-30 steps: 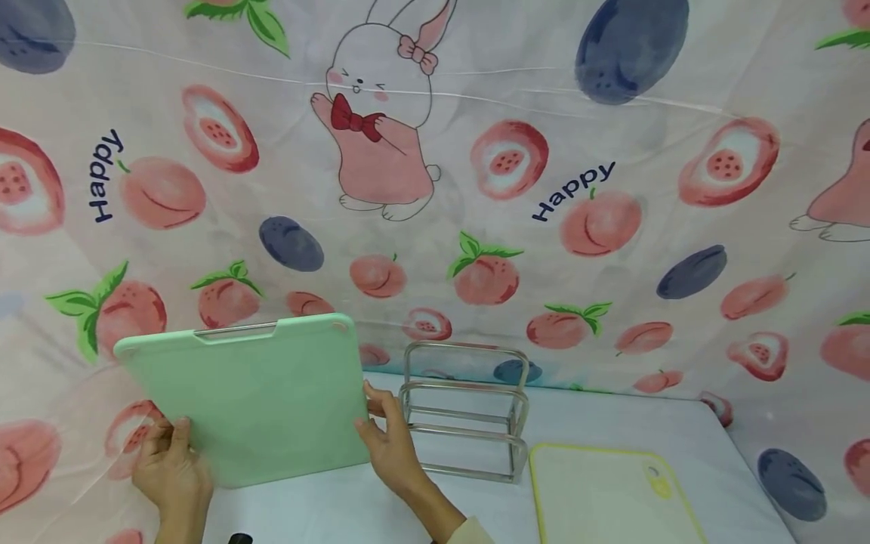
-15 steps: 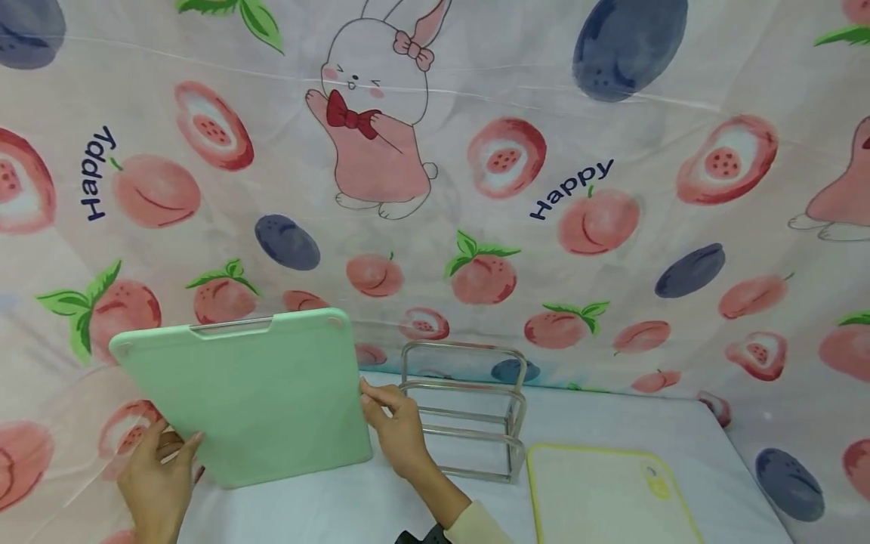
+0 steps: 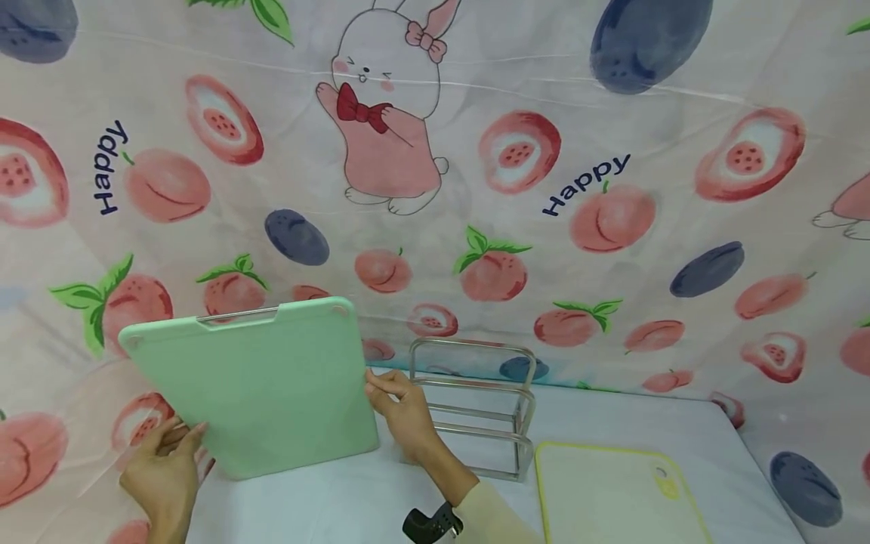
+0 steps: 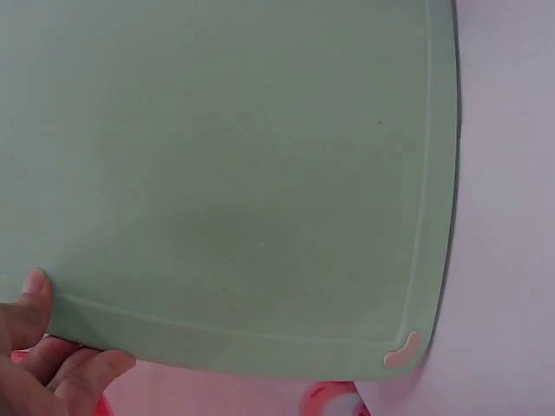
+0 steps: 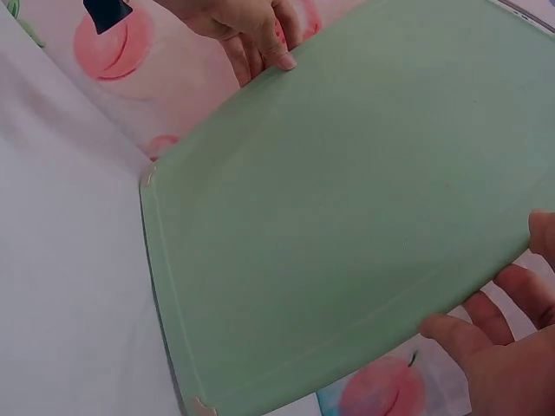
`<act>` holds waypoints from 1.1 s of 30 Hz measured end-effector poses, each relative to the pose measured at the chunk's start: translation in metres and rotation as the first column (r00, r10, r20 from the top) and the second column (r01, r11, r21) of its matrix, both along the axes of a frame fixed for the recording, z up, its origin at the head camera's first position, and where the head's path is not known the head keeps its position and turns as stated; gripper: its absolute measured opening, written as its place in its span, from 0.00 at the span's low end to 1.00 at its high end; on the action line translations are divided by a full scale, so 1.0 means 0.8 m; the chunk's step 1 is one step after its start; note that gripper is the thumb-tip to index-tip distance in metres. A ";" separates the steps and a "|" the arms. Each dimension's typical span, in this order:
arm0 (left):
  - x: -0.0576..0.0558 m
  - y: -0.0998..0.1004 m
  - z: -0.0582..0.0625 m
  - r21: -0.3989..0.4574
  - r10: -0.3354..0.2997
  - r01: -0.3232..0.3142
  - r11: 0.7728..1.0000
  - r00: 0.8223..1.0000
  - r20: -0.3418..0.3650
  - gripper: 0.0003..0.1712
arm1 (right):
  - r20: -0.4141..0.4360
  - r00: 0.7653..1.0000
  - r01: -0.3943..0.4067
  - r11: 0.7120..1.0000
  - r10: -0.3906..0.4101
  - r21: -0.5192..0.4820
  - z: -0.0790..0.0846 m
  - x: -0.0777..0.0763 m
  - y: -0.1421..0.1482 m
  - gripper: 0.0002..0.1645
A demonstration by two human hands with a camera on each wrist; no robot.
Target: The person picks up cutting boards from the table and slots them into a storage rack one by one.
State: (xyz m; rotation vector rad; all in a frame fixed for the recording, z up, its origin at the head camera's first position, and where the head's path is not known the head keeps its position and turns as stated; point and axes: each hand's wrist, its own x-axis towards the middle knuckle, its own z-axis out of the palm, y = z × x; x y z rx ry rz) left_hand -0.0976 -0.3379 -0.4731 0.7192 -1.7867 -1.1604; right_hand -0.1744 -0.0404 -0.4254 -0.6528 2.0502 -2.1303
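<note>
A green cutting board (image 3: pixel 272 393) with a metal handle along its top edge stands tilted on the left, between both hands. By its left edge, my left hand (image 3: pixel 163 476) pinches it, the thumb on the near face and the fingers behind. My right hand (image 3: pixel 408 412) grips the opposite edge at mid-height. In the left wrist view, the board (image 4: pixel 260 173) shows a groove and a pinkish pad at one corner. The right wrist view shows both hands on opposite edges of the board (image 5: pixel 329 199), with its bottom edge at the white cloth.
A metal rack (image 3: pixel 476 431) with several upright loops stands just right of my right hand. Further right, a pale board with a yellow rim (image 3: pixel 618 491) lies flat on the white table (image 3: pixel 326 506). A fruit-printed cloth (image 3: pixel 435 249) hangs behind.
The left hand has shifted its hold on the left edge, its thumb moving onto the board's rim. The right hand has slid slightly up its edge. The board stays nearly in place.
</note>
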 end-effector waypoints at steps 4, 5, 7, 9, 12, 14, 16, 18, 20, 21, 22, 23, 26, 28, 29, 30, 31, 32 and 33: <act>-0.010 0.002 0.005 0.049 -0.010 0.013 0.999 0.998 -0.063 0.16 | -0.042 0.999 0.027 0.998 -0.024 0.060 0.015 -0.005 0.004 0.20; -0.013 0.004 0.007 0.061 -0.013 0.018 0.998 0.997 -0.079 0.16 | -0.050 0.998 0.035 0.997 -0.032 0.063 0.017 -0.006 0.005 0.20; -0.020 0.006 0.011 0.082 -0.022 0.032 0.996 0.993 -0.112 0.16 | -0.044 0.998 0.041 0.997 -0.038 0.066 0.022 -0.011 0.008 0.21; -0.027 0.011 0.014 0.079 -0.025 0.035 0.996 0.992 -0.126 0.15 | -0.045 0.998 0.045 0.997 -0.042 0.056 0.025 -0.015 0.011 0.21; -0.034 0.018 0.017 0.064 -0.026 0.035 0.997 0.989 -0.145 0.15 | -0.058 0.998 0.043 0.998 -0.040 0.054 0.029 -0.021 0.016 0.21; -0.038 0.023 0.017 0.037 -0.023 0.028 0.999 0.989 -0.147 0.14 | -0.070 0.997 0.044 0.998 -0.040 0.053 0.030 -0.023 0.020 0.21; -0.041 0.026 0.016 0.022 -0.029 0.033 0.999 0.987 -0.159 0.14 | -0.075 0.996 0.047 0.997 -0.042 0.062 0.032 -0.024 0.023 0.21; -0.045 0.028 0.015 0.005 -0.034 0.035 0.999 0.985 -0.167 0.13 | -0.083 0.995 0.055 0.996 -0.049 0.064 0.033 -0.025 0.027 0.21; -0.049 0.030 0.015 0.008 -0.051 0.053 0.999 0.982 -0.184 0.14 | -0.090 0.994 0.063 0.996 -0.057 0.067 0.035 -0.026 0.030 0.21; -0.051 0.031 0.014 0.010 -0.059 0.062 0.998 0.980 -0.192 0.14 | -0.092 0.994 0.065 0.996 -0.059 0.062 0.036 -0.026 0.032 0.21; -0.053 0.032 0.014 0.016 -0.066 0.071 0.997 0.978 -0.199 0.14 | -0.097 0.993 0.070 0.996 -0.065 0.058 0.037 -0.026 0.034 0.21; -0.055 0.033 0.013 0.018 -0.071 0.076 0.997 0.977 -0.200 0.14 | -0.098 0.993 0.073 0.996 -0.068 0.055 0.038 -0.027 0.036 0.21; -0.061 0.038 0.014 0.016 -0.077 0.081 0.997 0.978 -0.196 0.14 | -0.105 0.992 0.082 0.996 -0.076 0.047 0.037 -0.029 0.041 0.21; -0.064 0.041 0.014 0.006 -0.078 0.081 0.997 0.979 -0.190 0.13 | -0.111 0.990 0.095 0.994 -0.089 0.052 0.036 -0.030 0.044 0.21; -0.066 0.043 0.013 0.001 -0.080 0.081 0.997 0.979 -0.188 0.13 | -0.115 0.989 0.100 0.993 -0.094 0.055 0.036 -0.030 0.046 0.21; -0.068 0.044 0.013 0.001 -0.083 0.085 0.996 0.979 -0.186 0.13 | -0.122 0.988 0.106 0.993 -0.098 0.058 0.035 -0.031 0.048 0.21; -0.070 0.046 0.013 0.004 -0.087 0.090 0.996 0.978 -0.190 0.13 | -0.124 0.987 0.111 0.992 -0.103 0.061 0.035 -0.031 0.049 0.21; -0.072 0.047 0.013 0.008 -0.092 0.095 0.995 0.978 -0.190 0.13 | -0.125 0.986 0.115 0.991 -0.107 0.062 0.035 -0.031 0.051 0.21; -0.074 0.049 0.013 0.008 -0.096 0.099 0.995 0.977 -0.191 0.13 | -0.128 0.985 0.121 0.990 -0.112 0.065 0.035 -0.032 0.053 0.21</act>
